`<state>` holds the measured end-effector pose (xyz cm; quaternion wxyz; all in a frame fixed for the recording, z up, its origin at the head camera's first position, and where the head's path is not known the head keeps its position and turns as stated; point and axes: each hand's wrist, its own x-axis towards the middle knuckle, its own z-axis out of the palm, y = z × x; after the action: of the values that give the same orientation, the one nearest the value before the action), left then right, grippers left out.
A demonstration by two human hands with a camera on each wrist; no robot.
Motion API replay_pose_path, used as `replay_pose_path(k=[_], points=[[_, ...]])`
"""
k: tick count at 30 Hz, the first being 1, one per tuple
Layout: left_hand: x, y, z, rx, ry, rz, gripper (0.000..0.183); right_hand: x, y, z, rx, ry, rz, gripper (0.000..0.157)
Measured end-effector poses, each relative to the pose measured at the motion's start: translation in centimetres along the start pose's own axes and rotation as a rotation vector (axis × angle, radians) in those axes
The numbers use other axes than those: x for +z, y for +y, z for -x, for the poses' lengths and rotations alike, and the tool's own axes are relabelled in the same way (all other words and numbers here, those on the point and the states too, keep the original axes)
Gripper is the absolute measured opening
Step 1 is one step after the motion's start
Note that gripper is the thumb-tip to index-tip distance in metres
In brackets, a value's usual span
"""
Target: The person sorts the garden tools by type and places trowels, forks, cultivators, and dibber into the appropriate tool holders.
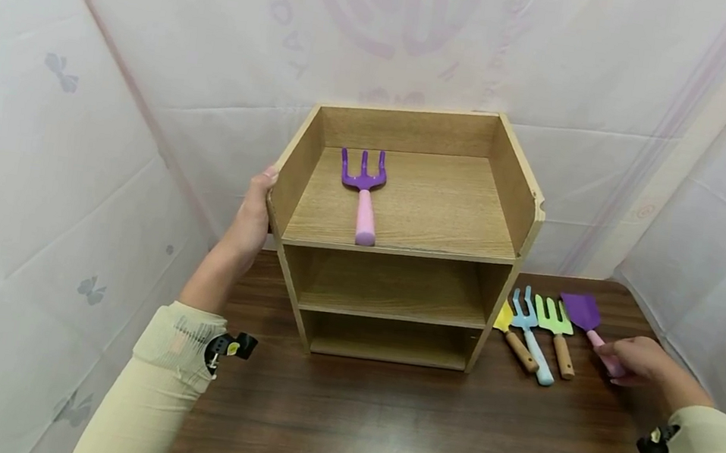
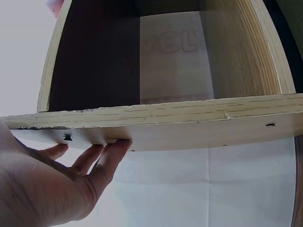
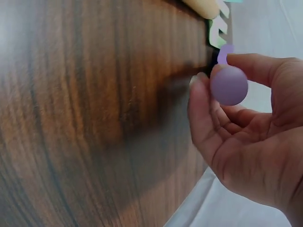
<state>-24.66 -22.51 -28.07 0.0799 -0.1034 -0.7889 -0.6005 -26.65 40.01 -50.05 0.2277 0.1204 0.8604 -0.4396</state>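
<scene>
A purple spade (image 1: 581,310) with a flat, flared blade and smooth pink handle is at the bench's right end; the right hand (image 1: 644,363) pinches its handle. Beside it lie a green fork (image 1: 556,325) and a yellow tool (image 1: 520,350), both wooden-handled, with a blue fork (image 1: 533,345) between. The left hand's (image 1: 248,217) extended fingers press the pale wood-grain shelf unit (image 1: 401,251), whose top tray bears a purple fork (image 1: 363,182). Dark, glossy, grained bench (image 1: 390,437) stretches in front. Creased, printed white sheeting (image 1: 224,24) rises behind and close at the right.
</scene>
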Motion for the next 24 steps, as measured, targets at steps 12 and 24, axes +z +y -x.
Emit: replay_pose_path(k=[12, 24], points=[[0.03, 0.01, 0.13, 0.009, 0.001, 0.001, 0.056, 0.27, 0.07, 0.25, 0.042, -0.191, -0.203, 0.034], [0.11, 0.07, 0.15, 0.013, -0.012, 0.0, 0.056, 0.56, -0.02, 0.66, 0.045, -0.13, -0.198, 0.033]])
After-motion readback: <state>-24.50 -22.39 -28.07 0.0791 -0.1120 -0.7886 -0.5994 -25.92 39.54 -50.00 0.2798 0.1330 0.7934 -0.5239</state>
